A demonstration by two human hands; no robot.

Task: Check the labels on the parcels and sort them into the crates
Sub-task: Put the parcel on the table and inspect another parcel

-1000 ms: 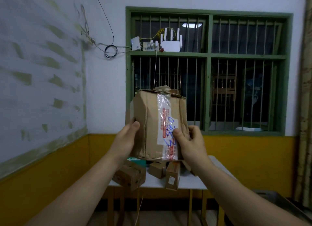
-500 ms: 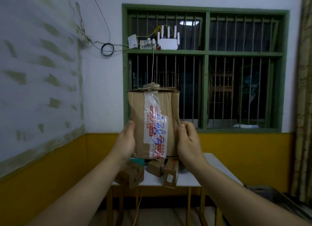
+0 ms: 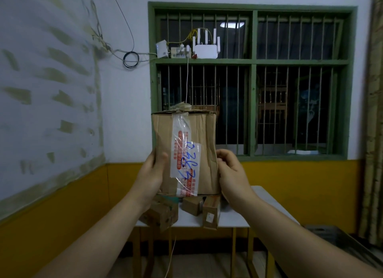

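Window-backed parcel (image 3: 185,153) (crumpled, taped)

Worn brown cardboard parcel (image 3: 185,153) held upright mid-air, clear tape w/ red print + blue scribble facing us; 3 smaller parcels (image 3: 192,205) below on the table.

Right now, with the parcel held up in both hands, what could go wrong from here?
1. The cardboard parcel is creased and its top flaps look loose; the left hand and right hand grip only its lower sides, so it might tip or sag.
2. The blue writing sits under wrinkled, shiny tape, so misreading it and missorting is possible.
3. A small box overhangs the white table's front edge and could be knocked off.
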